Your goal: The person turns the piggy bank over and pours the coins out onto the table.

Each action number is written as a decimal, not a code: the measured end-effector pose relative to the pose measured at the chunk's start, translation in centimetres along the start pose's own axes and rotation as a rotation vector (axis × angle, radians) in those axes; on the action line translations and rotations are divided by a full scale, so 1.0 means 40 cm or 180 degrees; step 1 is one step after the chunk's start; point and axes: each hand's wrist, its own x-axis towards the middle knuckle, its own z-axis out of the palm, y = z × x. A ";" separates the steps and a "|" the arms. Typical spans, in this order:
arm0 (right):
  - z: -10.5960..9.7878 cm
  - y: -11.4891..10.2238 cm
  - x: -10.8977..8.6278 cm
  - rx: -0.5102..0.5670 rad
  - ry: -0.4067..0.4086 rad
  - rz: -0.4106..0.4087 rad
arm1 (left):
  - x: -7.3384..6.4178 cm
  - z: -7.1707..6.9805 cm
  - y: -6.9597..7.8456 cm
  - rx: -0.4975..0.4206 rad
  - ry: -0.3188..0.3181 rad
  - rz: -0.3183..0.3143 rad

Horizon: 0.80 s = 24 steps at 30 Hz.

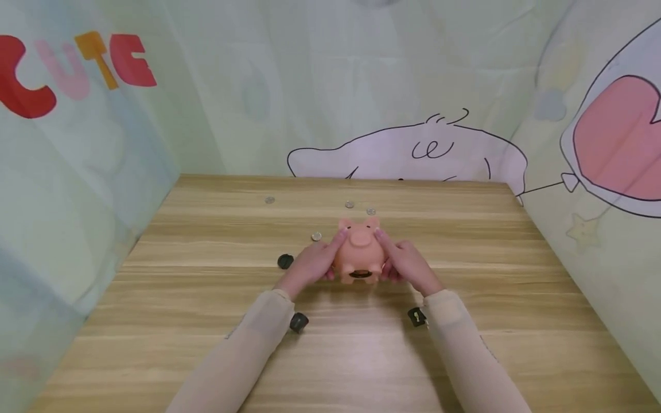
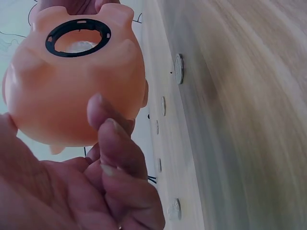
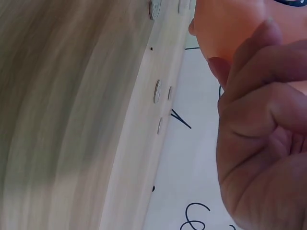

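Note:
A pink piggy bank point(image 1: 360, 246) is held between both hands, its snout facing up toward the head camera. My left hand point(image 1: 312, 263) grips its left side with the thumb up near the cheek. On the opposite side my right hand point(image 1: 410, 267) grips it the same way, fingers curled beneath. A black-rimmed round opening point(image 2: 78, 38) in its belly is uncovered, and something silvery shows inside. Beside the left hand lies a black round plug point(image 1: 285, 261). Past the piggy bank, several silver coins lie scattered, one coin point(image 1: 317, 236) close to the left hand.
The wooden table point(image 1: 206, 321) meets patterned cloth walls at the back and sides. Farther coins include a coin point(image 1: 269, 200) at the back left and a coin point(image 1: 370, 211) just behind the piggy bank. Small black devices point(image 1: 298, 322) sit at both wrists.

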 end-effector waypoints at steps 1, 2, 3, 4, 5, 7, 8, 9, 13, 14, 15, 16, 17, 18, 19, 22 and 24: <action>0.001 -0.001 -0.001 -0.0012 0.0009 0.0004 | 0.001 0.000 -0.001 -0.0007 0.0001 0.0007; 0.001 -0.002 -0.002 -0.0021 0.0013 0.0004 | 0.002 0.000 -0.001 -0.0018 0.0009 0.0008; 0.001 -0.003 -0.003 -0.0033 0.0010 -0.0001 | 0.003 0.000 -0.001 -0.0034 0.0019 0.0007; 0.001 -0.004 -0.004 -0.0044 0.0006 -0.0010 | 0.003 0.000 -0.001 -0.0058 0.0024 0.0000; 0.001 -0.005 -0.005 -0.0047 0.0002 -0.0013 | 0.003 0.000 -0.001 -0.0082 0.0035 -0.0005; 0.002 -0.005 -0.006 -0.0040 -0.0019 -0.0027 | 0.003 -0.001 -0.002 -0.0095 0.0039 -0.0025; 0.003 -0.005 -0.006 -0.0035 -0.0034 -0.0023 | 0.002 -0.001 -0.003 -0.0105 0.0037 -0.0035; 0.003 -0.004 -0.005 -0.0033 -0.0048 -0.0017 | 0.001 -0.002 -0.003 -0.0109 0.0029 -0.0033; 0.002 0.003 0.001 -0.0050 -0.0094 -0.0040 | 0.000 -0.004 -0.012 -0.0191 -0.0009 0.0039; -0.001 0.004 0.002 -0.0068 -0.0106 -0.0054 | -0.001 -0.005 -0.013 -0.0240 -0.0029 0.0066; -0.004 0.006 0.003 -0.0084 -0.0122 -0.0061 | -0.001 -0.006 -0.014 -0.0297 -0.0060 0.0099; -0.009 0.006 0.003 -0.0091 -0.0147 -0.0085 | -0.001 -0.008 -0.014 -0.0357 -0.0095 0.0139; -0.013 0.007 0.003 -0.0101 -0.0184 -0.0125 | -0.001 -0.010 -0.014 -0.0429 -0.0133 0.0179; -0.018 0.006 0.002 -0.0116 -0.0234 -0.0162 | 0.000 -0.012 -0.015 -0.0495 -0.0169 0.0225; -0.022 0.006 0.002 -0.0119 -0.0280 -0.0205 | 0.001 -0.014 -0.016 -0.0562 -0.0200 0.0281; -0.034 0.008 -0.001 -0.0083 -0.0406 -0.0357 | 0.003 -0.018 -0.020 -0.0701 -0.0294 0.0437; -0.039 0.012 -0.004 0.0026 -0.0462 -0.0435 | 0.003 -0.017 -0.023 -0.0742 -0.0355 0.0538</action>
